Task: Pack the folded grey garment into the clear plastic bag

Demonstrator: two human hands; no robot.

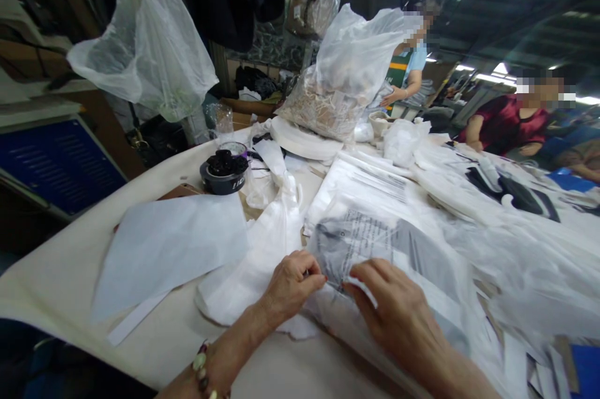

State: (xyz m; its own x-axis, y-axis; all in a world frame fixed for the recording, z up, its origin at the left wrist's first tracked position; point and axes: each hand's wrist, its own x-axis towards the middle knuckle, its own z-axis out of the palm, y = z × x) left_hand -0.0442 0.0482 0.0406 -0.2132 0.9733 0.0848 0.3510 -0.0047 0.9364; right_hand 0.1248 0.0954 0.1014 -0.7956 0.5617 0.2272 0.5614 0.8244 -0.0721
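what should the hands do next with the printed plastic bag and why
Perhaps smooth the near part of the printed plastic bag outward: the left hand and right hand are there, close together, and the plastic looks creased.

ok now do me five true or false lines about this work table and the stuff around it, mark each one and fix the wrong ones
1. The left hand and the right hand are both at the printed plastic bag. True.
2. The beaded bracelet is on the right wrist. False: the beaded bracelet is on the left wrist.
3. Crumpled black material sits in a round dark holder. True.
4. The pale sheet lies to the right of the printed plastic bag. False: the pale sheet lies to its left.
5. A person in a dark red top is in the background on the right. True.
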